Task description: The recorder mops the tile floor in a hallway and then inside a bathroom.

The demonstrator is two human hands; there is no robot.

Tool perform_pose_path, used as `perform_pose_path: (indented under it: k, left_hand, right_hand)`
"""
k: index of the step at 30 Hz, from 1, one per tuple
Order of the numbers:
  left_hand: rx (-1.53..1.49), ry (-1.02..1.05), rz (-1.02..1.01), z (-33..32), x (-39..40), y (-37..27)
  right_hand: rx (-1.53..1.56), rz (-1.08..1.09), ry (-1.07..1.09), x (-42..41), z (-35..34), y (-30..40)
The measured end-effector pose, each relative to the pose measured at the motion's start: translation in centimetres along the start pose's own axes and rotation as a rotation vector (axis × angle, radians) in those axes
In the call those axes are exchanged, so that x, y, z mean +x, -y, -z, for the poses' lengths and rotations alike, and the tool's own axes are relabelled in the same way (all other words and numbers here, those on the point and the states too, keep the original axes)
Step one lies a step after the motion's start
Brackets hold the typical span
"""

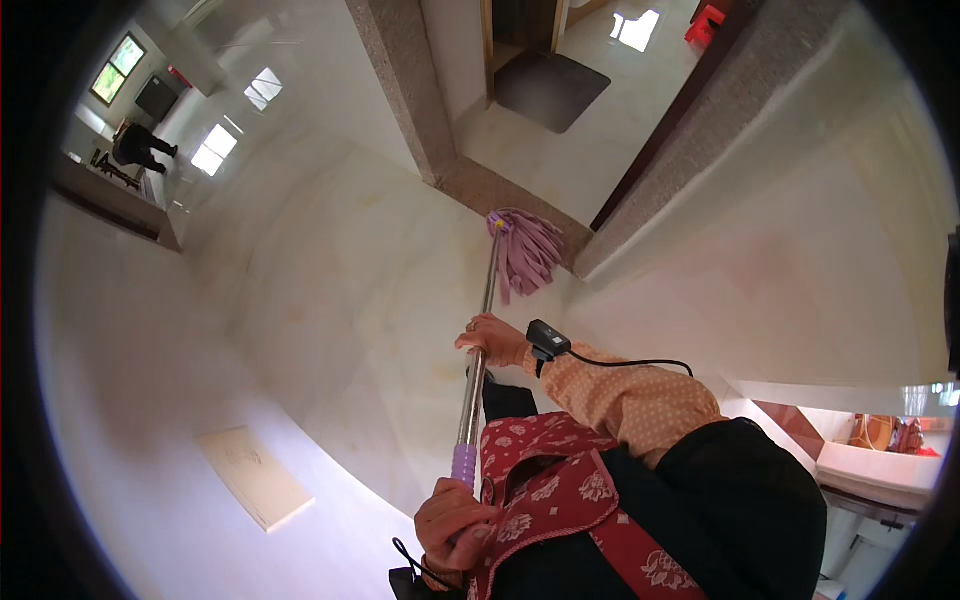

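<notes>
My left hand is closed around the purple grip of a mop, low in the view near my red patterned apron. Further up the metal mop handle, my right hand grips the shaft, with a black device strapped at that wrist. The mop's pink-purple strip head lies at a brown stone door threshold, its strips spread to the right of the handle onto the pale shiny floor.
A dark mat lies beyond the threshold, and a red plastic stool stands further back. Stone door frames flank the opening. A person in dark clothes bends over at the far upper left. A beige panel is on the left wall.
</notes>
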State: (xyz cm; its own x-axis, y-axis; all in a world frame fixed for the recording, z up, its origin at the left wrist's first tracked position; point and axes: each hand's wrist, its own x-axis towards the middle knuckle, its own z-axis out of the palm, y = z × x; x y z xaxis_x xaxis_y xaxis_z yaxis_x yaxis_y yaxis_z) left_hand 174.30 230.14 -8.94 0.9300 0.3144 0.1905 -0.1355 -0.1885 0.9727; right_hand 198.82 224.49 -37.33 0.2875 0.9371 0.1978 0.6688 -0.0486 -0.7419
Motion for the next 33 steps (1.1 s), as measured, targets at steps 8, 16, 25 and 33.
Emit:
perform_pose_path:
  k: [8,16,25,33]
  left_hand:
    - [0.026,0.143,0.001,3.3,2.2,-0.7]
    - [0.056,0.389,0.0,6.1,6.2,-1.3]
    - [0.073,0.449,0.012,7.0,8.2,-1.7]
    - [0.098,0.5,-0.011,6.3,9.2,-2.7]
  right_hand:
    - [-0.011,-0.13,-0.015,-0.3,0.3,0.7]
    - [-0.038,-0.219,-0.164,1.0,1.6,2.3]
    - [-0.026,-0.3,-0.251,1.3,2.1,2.7]
    - [-0.036,-0.267,-0.447,1.5,1.0,2.3]
